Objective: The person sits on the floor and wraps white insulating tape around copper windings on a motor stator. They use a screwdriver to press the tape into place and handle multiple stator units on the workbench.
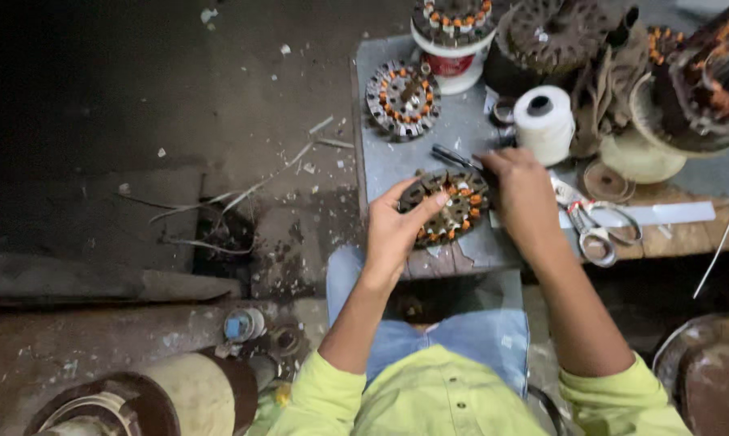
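A round metal motor stator (447,207) with orange-tipped slots lies on the grey sheet-covered bench (388,157) in front of me. My left hand (398,226) grips its near left edge, thumb over the top. My right hand (519,187) rests on the stator's far right edge, fingers curled down; whether it pinches anything is hidden. A dark-handled hand tool (453,156) lies just behind the stator, close to my right fingertips.
A second stator (402,98) lies further back, another sits on a white tub (455,40). A white thread spool (544,123), scissors (598,226), a white strip (647,215) and wound coils (707,81) crowd the right. Dirty floor with debris lies left.
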